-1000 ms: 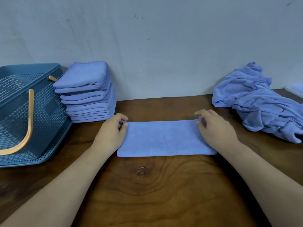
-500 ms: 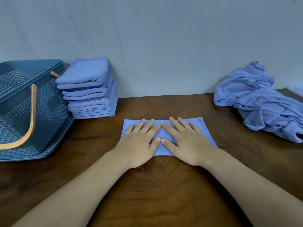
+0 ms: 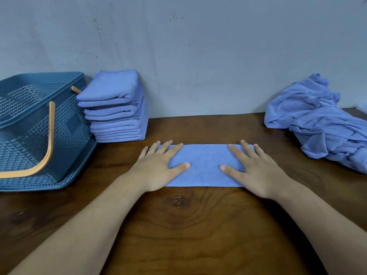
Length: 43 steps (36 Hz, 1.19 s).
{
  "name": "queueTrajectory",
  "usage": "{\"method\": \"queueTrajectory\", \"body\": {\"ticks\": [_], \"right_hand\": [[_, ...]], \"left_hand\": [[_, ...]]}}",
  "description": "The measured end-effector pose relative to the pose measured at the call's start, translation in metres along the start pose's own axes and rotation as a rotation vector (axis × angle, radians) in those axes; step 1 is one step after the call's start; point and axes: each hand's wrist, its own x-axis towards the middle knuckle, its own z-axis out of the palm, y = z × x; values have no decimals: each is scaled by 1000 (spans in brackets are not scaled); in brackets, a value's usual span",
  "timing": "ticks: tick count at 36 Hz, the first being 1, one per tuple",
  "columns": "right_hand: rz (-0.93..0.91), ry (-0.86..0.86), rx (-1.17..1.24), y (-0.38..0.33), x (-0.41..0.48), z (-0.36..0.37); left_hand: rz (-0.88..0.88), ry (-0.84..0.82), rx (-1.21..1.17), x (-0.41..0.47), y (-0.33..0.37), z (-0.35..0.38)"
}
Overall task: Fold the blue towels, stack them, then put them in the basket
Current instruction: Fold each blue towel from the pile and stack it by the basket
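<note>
Both hands press flat on a folded blue towel (image 3: 205, 165) lying as a long strip on the desk (image 3: 198, 225); the left hand (image 3: 158, 167) covers the strip's left end and the right hand (image 3: 256, 171) its right end, fingers straight and spread, gripping nothing, with bare cloth between the two thumbs. Behind and to the left, a stack (image 3: 115, 108) of folded towels stands against the wall (image 3: 198, 56), close beside the basket (image 3: 65, 126), whose orange handle (image 3: 49, 139) lies across its near side; whether stack and basket touch cannot be told. At the far right, a heap (image 3: 321, 124) of unfolded towels lies well apart from the strip. Step in hand, as judged: smoothing the strip before an end-to-end fold; much of the task remains, since the heap is unfolded and the stack sits outside the basket. Hazards: the cloth may slide on the smooth wood if one hand lifts an end while the other presses too lightly, leaving the edges askew; a crease trapped under the fold would give a thick, uneven bundle; the stack's upper towels look bulkier than the lower ones, so a crooked addition could tip it toward the basket; lifting the whole stack at once risks the layers splaying.
</note>
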Motion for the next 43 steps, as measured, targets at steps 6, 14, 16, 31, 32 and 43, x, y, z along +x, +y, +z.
{"method": "queueTrajectory", "body": {"ticks": [6,14,16,31,32,43], "right_hand": [[-8,6,-11,1,1,-1],[-27,-7,-6,8,7,-1],[-29,-8,-10,8,8,0],[-64,-22,-92,13,51,-43],[-73,-54,-122,10,60,-52],[-13,-509,-185,-13,109,-105]], "left_hand": [[-4,-2,1,1,-1,-2],[2,103,59,-2,9,0],[102,222,80,-1,26,-3],[250,52,78,16,69,26],[254,50,76,16,68,27],[277,56,59,16,65,29]]}}
